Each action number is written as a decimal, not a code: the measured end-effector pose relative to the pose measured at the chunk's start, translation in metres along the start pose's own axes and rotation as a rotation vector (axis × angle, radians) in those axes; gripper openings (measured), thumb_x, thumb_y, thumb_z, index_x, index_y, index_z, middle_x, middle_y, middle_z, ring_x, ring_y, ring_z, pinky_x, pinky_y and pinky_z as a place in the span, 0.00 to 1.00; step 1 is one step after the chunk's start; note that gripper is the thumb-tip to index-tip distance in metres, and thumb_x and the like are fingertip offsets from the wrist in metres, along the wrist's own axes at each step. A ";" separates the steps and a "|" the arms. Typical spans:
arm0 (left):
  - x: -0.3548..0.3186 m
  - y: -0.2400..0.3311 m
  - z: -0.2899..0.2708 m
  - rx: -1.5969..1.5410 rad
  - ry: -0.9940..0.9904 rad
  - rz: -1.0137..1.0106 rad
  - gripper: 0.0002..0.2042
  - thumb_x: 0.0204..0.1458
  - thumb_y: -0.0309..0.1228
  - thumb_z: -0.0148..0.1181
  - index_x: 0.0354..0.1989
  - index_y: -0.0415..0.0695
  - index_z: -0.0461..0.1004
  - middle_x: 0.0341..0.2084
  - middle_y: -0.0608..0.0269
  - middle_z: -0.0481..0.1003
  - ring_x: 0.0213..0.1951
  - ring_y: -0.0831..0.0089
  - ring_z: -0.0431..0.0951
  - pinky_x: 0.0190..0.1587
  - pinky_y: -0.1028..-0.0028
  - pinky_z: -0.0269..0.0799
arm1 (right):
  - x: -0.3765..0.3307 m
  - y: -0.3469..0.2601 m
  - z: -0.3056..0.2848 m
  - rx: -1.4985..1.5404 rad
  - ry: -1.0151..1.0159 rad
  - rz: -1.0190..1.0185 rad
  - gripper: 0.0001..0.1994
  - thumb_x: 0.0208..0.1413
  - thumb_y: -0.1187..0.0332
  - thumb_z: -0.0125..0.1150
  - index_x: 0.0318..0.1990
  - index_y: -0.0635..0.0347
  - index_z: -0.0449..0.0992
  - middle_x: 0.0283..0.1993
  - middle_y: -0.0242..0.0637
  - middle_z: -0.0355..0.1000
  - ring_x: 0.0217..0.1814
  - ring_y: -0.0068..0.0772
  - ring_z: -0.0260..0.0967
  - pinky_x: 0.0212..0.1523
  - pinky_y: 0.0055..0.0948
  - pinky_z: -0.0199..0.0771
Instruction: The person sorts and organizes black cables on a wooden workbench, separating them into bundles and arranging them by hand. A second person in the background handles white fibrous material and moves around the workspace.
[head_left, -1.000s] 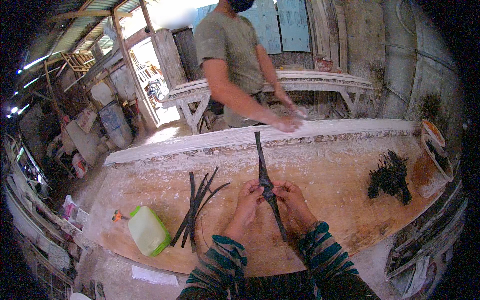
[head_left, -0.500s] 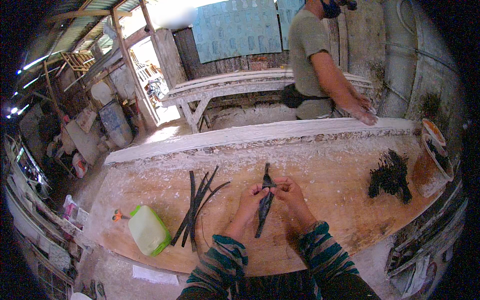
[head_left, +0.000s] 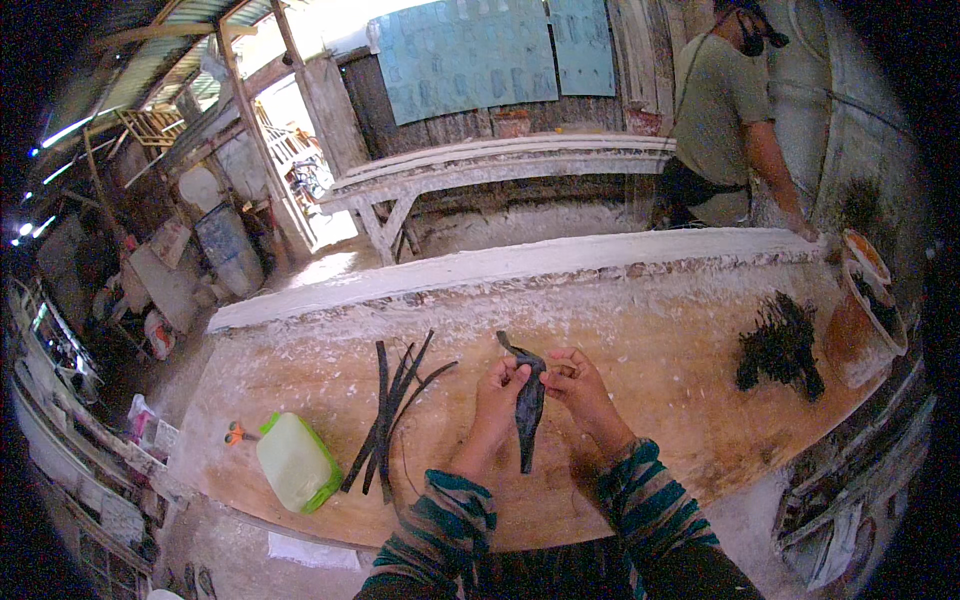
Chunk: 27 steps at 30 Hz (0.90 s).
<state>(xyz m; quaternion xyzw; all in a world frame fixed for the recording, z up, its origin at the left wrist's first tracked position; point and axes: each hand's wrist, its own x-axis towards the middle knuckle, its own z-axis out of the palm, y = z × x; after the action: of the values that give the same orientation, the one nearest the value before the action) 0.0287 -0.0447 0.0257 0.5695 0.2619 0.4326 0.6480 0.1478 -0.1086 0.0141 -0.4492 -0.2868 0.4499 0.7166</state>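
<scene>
A dark strip (head_left: 527, 400) is held above the wooden worktop (head_left: 660, 350) by both hands. The left hand (head_left: 497, 395) is closed on its upper part, fingers pinched beside the bent top end. The right hand (head_left: 575, 385) is curled against the strip's right edge, fingertips pressed to it. More dark strips (head_left: 390, 420) are laid to the left, near a pale green-rimmed container (head_left: 296, 462).

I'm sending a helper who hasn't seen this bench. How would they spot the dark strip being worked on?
Start at the long wooden workbench. Near the middle of its front edge, the left hand and right hand pinch one dark strip between them. Unlike the loose strips lying flat to the left, it is folded over and lifted off the wood.
</scene>
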 end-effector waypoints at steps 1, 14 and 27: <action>-0.002 0.004 0.002 0.006 0.002 0.036 0.06 0.50 0.32 0.55 0.30 0.43 0.70 0.20 0.72 0.69 0.23 0.83 0.66 0.26 0.82 0.62 | 0.000 0.000 0.000 0.002 0.000 -0.016 0.17 0.46 0.76 0.58 0.44 0.56 0.63 0.30 0.30 0.68 0.32 0.22 0.66 0.35 0.21 0.67; 0.009 -0.012 -0.016 0.241 -0.110 -0.170 0.07 0.50 0.34 0.55 0.28 0.44 0.71 0.23 0.70 0.72 0.26 0.81 0.68 0.29 0.81 0.62 | -0.004 -0.002 0.002 -0.103 -0.065 -0.049 0.18 0.44 0.75 0.61 0.43 0.57 0.64 0.31 0.31 0.69 0.32 0.23 0.67 0.34 0.22 0.68; 0.010 -0.017 -0.017 0.115 -0.246 -0.150 0.11 0.49 0.38 0.57 0.20 0.47 0.66 0.17 0.74 0.67 0.20 0.84 0.65 0.23 0.82 0.62 | 0.007 0.000 -0.012 0.107 -0.033 -0.019 0.15 0.47 0.76 0.57 0.43 0.58 0.64 0.32 0.34 0.71 0.33 0.25 0.69 0.33 0.21 0.70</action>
<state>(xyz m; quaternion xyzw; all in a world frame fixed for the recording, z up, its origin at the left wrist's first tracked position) 0.0233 -0.0271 0.0075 0.6331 0.2467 0.2943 0.6721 0.1612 -0.1071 0.0093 -0.4000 -0.2786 0.4651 0.7389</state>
